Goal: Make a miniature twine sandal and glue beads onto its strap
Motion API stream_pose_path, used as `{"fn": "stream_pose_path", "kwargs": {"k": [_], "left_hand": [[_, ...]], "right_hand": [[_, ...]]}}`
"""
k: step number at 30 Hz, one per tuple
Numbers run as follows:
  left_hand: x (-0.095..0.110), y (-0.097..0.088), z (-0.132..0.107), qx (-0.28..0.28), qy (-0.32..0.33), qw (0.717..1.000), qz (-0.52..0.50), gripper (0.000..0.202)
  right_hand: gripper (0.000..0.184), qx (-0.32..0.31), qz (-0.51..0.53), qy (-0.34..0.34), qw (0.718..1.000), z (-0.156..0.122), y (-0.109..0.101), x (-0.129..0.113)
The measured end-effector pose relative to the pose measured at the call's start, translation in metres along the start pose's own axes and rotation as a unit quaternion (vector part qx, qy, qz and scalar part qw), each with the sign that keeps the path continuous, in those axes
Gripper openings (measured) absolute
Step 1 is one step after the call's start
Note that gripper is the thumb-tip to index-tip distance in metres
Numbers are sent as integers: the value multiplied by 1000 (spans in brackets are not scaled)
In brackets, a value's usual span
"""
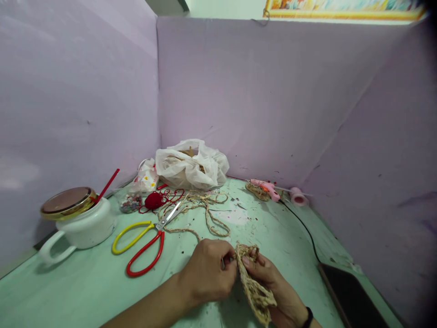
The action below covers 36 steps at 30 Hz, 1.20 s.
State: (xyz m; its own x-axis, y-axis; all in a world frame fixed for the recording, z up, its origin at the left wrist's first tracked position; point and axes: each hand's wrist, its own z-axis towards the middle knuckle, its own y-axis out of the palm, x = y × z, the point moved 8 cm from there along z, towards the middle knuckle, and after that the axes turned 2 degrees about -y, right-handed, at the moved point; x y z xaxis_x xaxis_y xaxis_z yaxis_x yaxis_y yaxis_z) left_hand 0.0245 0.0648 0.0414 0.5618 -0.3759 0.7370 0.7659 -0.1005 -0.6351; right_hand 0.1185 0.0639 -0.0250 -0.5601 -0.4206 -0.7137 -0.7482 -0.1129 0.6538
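Note:
My right hand (278, 284) holds a braided jute piece (254, 289) near the front of the table, thumb on top and fingers behind. The piece hangs down toward me, with loops along its length. My left hand (211, 271) is closed in a pinch at the piece's upper left edge. A tan jute cord (216, 228) winds over the table and runs behind my left hand; its end in the fingers is hidden. Scissors (160, 225) with one yellow and one red handle lie open to the left of my hands.
A white enamel mug (87, 228) with a gold-rimmed lid (68, 202) stands at left, near a bag of beads (130, 202) and red yarn (154, 200). Behind are a white plastic bag (193, 166), a pink glue gun (268, 187) and a pink roll (298, 197). A phone (351, 296) lies right.

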Motion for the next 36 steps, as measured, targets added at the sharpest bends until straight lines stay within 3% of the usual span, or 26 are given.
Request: {"fn": "stream_pose_path", "kwargs": {"k": [4,11,15,19,22,24,28,33,36], "left_hand": [[0,0,-1,26,55,996,67,15],[-11,4,4,34,39,998,36,14],[-22,11,9,-11,-61,993,-103,16],[-36,33,7,-102,-204,926,-300,20],[-40,41,7,-121,-218,908,-337,23],[-47,39,9,-96,-223,917,-317,26],[-64,21,9,26,-270,919,-286,45],[-54,24,11,12,-246,913,-327,39],[-59,29,9,20,-271,888,-371,35]], "right_hand": [[20,-1,-9,-12,1000,-1,1,2],[22,4,-21,-46,999,-1,4,0],[29,55,-59,-86,993,-3,0,-13],[29,53,-89,-110,989,-5,2,-20],[30,74,-118,-120,983,-6,-3,-21],[35,87,-118,-121,982,-6,-7,-22],[43,94,-59,-96,989,-6,-10,-23],[31,-2,-23,-69,997,-7,11,-29],[24,-6,-20,-68,997,-7,12,-31]]}}
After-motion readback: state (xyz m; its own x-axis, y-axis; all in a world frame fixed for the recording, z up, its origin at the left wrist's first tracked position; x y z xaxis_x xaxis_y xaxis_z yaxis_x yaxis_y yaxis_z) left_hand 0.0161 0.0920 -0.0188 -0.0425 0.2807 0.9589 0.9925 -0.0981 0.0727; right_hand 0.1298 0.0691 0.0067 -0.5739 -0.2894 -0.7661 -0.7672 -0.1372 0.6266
